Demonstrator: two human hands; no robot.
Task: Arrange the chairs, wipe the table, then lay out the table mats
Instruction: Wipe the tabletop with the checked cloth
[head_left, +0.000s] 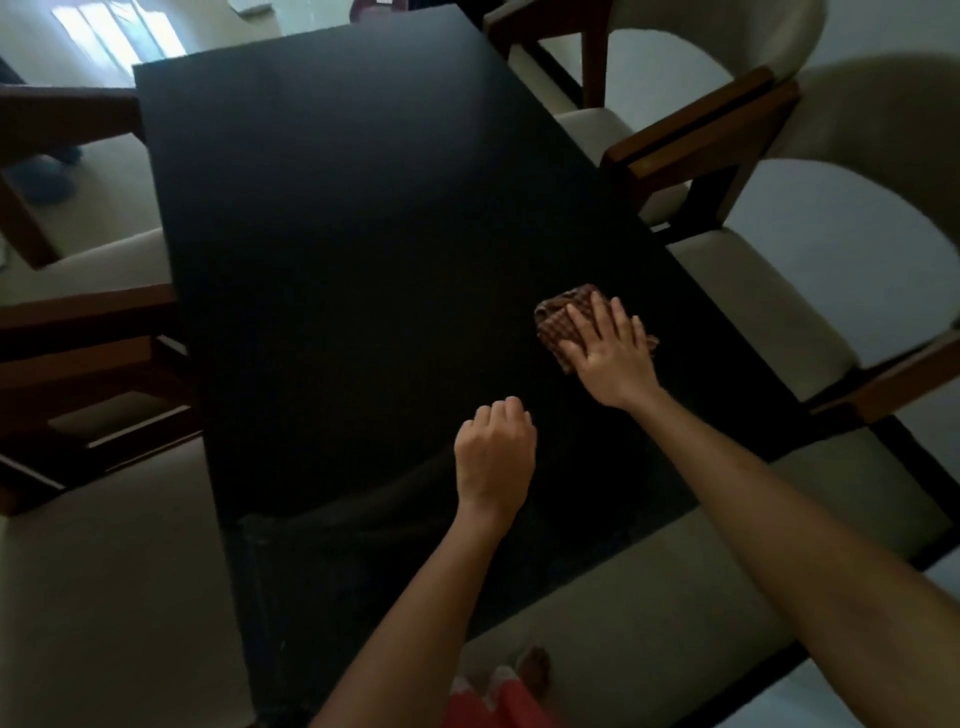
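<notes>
A: What takes up most of the view?

B: The dark surface (337, 249), a long black rectangle running away from the person toward a bright window patch (117, 31) on the far floor. Nothing lies on it except one cloth.

A: And around it?

B: Cream-cushioned chairs with brown wooden arms. Two chairs on the right (810, 218) sit close to the surface's right edge, their curved backs turned outward. Chairs on the left (78, 332) stand along the opposite long edge, their wooden arms near it. At the near end a pale chair seat (649, 597) shows under the person's forearms.

A: Where are the hands?

B: Both are over the near half of the surface. The right hand (608, 348) reaches further out, toward the right edge; the left hand (493, 457) is nearer the person and more central.

A: What is each doing?

B: The right hand lies flat with fingers straight and spread, pressing down on the cloth (563, 317). The left hand has its fingers curled in and holds nothing; whether its knuckles touch the surface, I cannot tell.

A: And the cloth itself?

B: A small, bunched, brown checked cloth, directly under the right palm, poking out past the fingertips and thumb side. It is well apart from the left hand, up and to that hand's right.

A: Anything smaller?

B: A strip of red clothing (493, 701) at the bottom edge.
</notes>
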